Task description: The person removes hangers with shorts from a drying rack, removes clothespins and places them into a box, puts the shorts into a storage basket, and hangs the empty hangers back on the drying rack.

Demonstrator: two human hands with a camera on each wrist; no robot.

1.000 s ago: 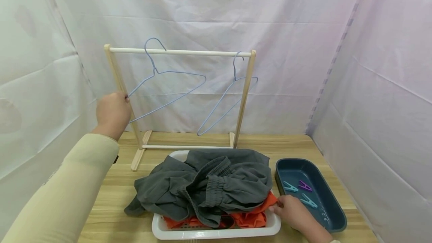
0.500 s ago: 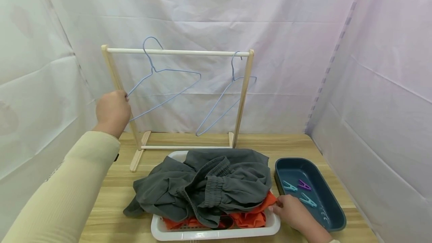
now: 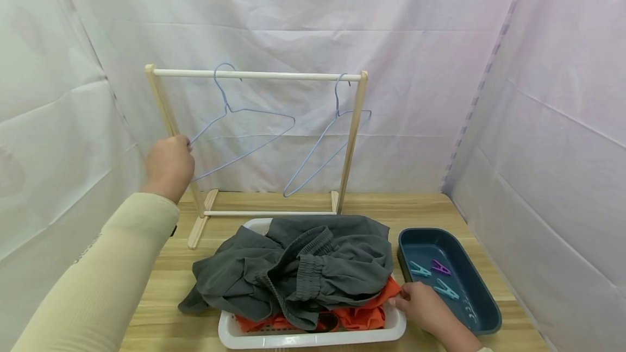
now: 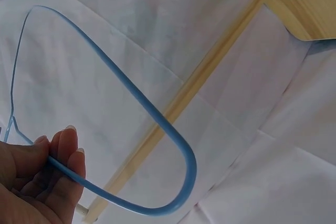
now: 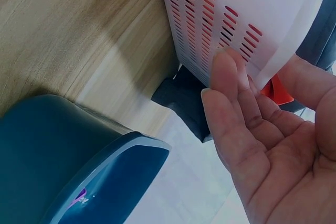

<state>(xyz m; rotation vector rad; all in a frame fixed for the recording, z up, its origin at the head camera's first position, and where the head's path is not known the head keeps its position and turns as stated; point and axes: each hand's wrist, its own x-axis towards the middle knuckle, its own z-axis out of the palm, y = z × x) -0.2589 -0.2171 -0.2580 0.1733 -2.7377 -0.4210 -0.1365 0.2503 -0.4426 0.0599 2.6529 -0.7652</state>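
Observation:
My left hand (image 3: 169,165) pinches one end of a blue clothes hanger (image 3: 254,111) between thumb and fingers, as the left wrist view also shows. The hanger's hook loops over the top bar of the wooden rack (image 3: 283,76), its tip behind and below the bar. Down at the right, my right hand (image 3: 424,308) holds the rim of the white laundry basket (image 3: 313,339), fingers along its slotted outer wall and thumb over the edge. Dark grey elastic-waisted clothing (image 3: 303,265) heaps over the basket, with orange cloth (image 3: 362,318) underneath.
A second blue hanger (image 3: 313,151) hangs at the rack's right end. To the right of the basket sits a dark blue tray (image 3: 481,292) holding two light blue clothespins (image 3: 446,289) and a purple clothespin (image 3: 441,267). White fabric walls (image 3: 411,124) enclose the wooden table (image 3: 420,208).
My left hand has moved slightly right and down with the hanger. Its hook has dropped from above the bar until the tip sits below it. The right hand stays at the basket.

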